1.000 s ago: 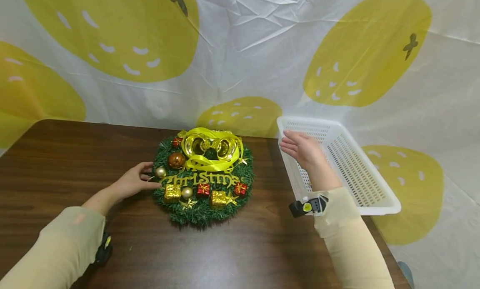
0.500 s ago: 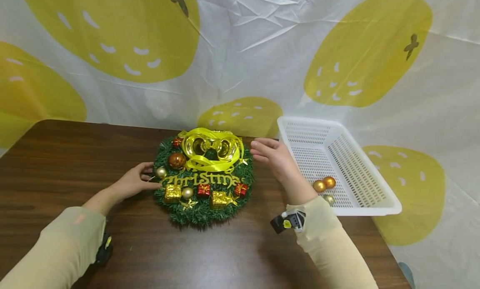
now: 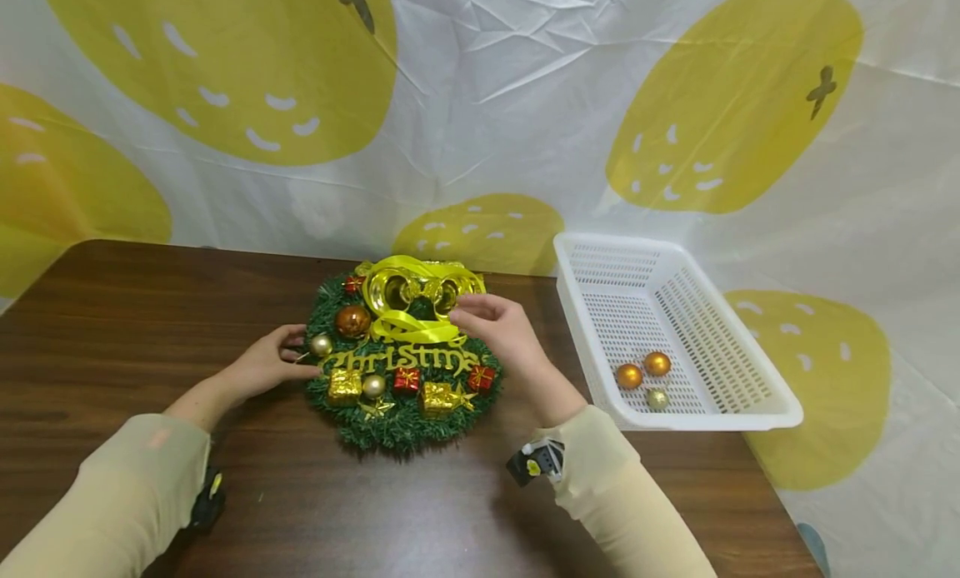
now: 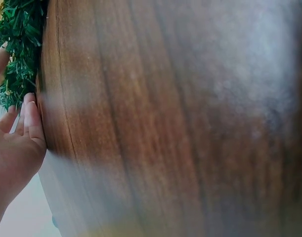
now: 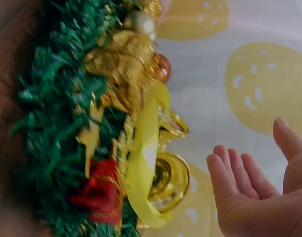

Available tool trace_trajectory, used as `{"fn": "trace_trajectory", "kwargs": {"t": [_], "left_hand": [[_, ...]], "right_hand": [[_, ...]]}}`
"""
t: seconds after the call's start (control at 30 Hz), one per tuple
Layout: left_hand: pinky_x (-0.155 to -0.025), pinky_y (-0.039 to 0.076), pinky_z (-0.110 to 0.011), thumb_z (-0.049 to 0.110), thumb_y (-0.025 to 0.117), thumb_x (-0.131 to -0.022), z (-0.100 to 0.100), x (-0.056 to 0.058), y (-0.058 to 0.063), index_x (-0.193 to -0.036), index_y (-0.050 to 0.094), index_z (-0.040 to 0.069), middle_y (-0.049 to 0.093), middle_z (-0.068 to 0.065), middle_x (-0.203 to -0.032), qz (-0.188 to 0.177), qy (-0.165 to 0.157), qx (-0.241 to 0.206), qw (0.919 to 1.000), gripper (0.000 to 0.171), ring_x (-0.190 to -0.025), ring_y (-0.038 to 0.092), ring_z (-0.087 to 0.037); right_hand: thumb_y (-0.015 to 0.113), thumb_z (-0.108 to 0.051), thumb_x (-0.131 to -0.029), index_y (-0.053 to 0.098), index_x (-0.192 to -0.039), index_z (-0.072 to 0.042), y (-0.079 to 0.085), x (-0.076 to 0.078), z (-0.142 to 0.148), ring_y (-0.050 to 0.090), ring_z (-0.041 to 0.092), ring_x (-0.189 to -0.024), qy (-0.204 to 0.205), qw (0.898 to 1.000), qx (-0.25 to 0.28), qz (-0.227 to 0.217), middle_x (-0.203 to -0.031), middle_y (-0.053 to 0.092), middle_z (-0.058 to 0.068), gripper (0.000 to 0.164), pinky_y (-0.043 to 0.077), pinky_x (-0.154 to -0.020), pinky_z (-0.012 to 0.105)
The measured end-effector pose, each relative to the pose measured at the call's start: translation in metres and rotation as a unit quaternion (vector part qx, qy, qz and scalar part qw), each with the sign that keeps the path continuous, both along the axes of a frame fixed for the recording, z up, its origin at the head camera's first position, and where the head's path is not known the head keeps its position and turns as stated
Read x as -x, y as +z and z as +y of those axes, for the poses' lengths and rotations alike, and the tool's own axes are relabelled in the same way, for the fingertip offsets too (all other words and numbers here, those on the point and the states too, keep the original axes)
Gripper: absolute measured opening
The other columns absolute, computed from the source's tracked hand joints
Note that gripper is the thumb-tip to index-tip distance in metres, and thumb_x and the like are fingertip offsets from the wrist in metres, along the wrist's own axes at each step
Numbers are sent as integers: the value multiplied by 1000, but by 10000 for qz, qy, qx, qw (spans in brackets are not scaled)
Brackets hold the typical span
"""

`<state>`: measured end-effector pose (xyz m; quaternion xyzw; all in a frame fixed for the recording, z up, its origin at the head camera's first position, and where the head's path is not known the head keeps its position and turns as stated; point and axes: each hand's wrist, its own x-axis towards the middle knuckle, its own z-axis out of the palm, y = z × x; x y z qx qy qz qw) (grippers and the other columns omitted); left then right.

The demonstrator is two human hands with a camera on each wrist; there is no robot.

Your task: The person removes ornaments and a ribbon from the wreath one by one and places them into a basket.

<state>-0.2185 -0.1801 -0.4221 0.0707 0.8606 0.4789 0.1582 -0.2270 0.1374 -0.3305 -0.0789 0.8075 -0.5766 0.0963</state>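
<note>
A green Christmas wreath (image 3: pixel 397 432) lies on the table, bearing gold "christmas" lettering, small gift boxes, baubles and yellow ribbon (image 3: pixel 420 328). At its left edge, my left hand (image 3: pixel 258 363) holds the rim between thumb and fingers; the left wrist view shows fingertips against the green tinsel (image 4: pixel 20 64). Over the wreath's right part hovers my right hand (image 3: pixel 501 332), close to the gold bells (image 3: pixel 392 291). In the right wrist view, the right hand (image 5: pixel 259 197) has its fingers extended, thumb apart, nothing held, beside a bell (image 5: pixel 178 182).
To the right stands a white perforated plastic basket (image 3: pixel 678 253). Inside are two orange baubles (image 3: pixel 657 364) and one pale gold bauble (image 3: pixel 657 399). A white curtain (image 3: pixel 480 145) with yellow fruit prints hangs behind the brown table (image 3: pixel 247 286).
My right hand has moved left from above the basket to the wreath's bells, uncovering the baubles in the basket. The left hand and wreath have stayed still.
</note>
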Motion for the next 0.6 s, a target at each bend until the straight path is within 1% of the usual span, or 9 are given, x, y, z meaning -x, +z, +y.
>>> {"fn": "trace_trajectory", "kwargs": {"t": [0.13, 0.27, 0.5, 0.6], "left_hand": [[-96, 43, -51, 29, 67, -86, 0, 0, -1, -146, 12, -9, 26, -35, -142, -2, 24, -9, 10000, 90, -125, 37, -48], [-96, 43, -51, 29, 68, -86, 0, 1, -2, -146, 12, -9, 26, -35, -141, 15, 35, 10, 10000, 90, -124, 38, -48], [-95, 44, -50, 28, 68, -86, 0, 1, -2, -146, 13, -9, 27, -35, -141, 41, 57, 25, 10000, 89, -123, 38, -47], [-94, 44, -50, 28, 68, -86, 0, 1, -3, -145, 13, -10, 28, -36, -141, 72, 45, 50, 10000, 89, -122, 39, -47]], "right_hand": [[67, -16, -87, 57, -128, -7, -7, -3, -10, 60, 26, -110, 406, 9986, -305, 136, -123, 61, 16, 43, 49, -95, 40], [70, -13, -84, 55, -129, -6, -14, -6, -19, 61, 25, -109, 739, 9968, -284, 126, -123, 60, 18, 48, 50, -92, 36], [71, -12, -83, 54, -129, -1, -25, -12, -36, 59, 28, -114, 1036, 9945, -144, 9, -125, 59, 19, 50, 51, -91, 31], [71, -13, -83, 55, -127, 1, -30, -14, -41, 58, 30, -115, 1123, 9935, -169, 81, -125, 60, 19, 49, 51, -90, 30]]}}
